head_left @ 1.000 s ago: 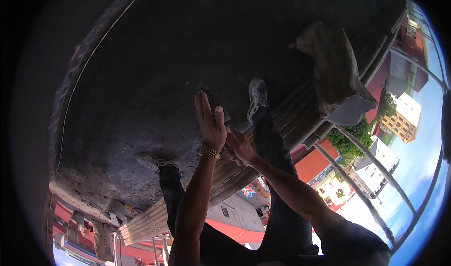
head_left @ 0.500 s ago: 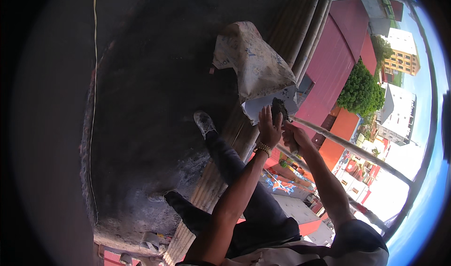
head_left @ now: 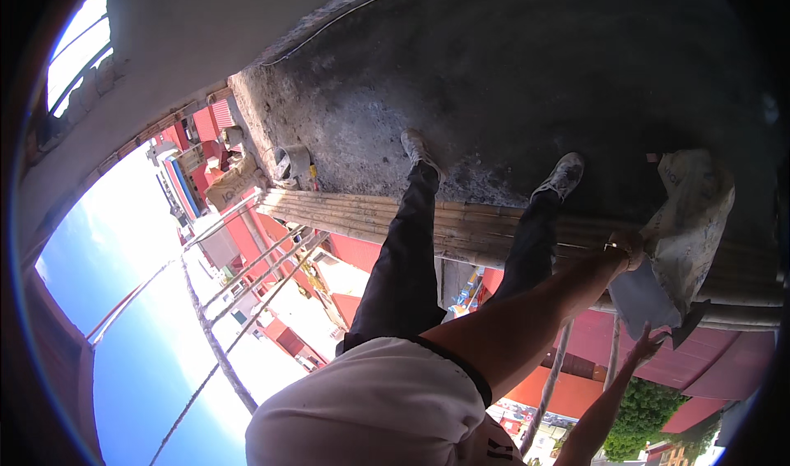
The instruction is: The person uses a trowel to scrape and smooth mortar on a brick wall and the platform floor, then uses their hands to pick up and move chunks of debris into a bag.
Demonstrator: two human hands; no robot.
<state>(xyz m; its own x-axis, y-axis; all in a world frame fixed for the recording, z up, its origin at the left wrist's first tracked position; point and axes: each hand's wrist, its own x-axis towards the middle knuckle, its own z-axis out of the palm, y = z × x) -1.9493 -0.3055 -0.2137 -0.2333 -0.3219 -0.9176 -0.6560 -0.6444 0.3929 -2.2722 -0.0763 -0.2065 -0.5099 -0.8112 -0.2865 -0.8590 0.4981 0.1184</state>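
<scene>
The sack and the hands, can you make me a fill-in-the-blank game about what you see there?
1. The upper hand, by the pale sack, is the person's ____ hand.
2. The lower hand, nearest the dark flat tool, is the person's ____ hand.
3. Exactly ____ shoes are in view.
4. The leafy tree is coloured ____.

Missing words: left; right; two; green.

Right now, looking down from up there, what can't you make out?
All in the head view:
- Fingertips of the left hand: hidden by the hand itself.
- Handle of the trowel: covered by the right hand.
- Any contents of the sack: hidden by its sides.
</scene>
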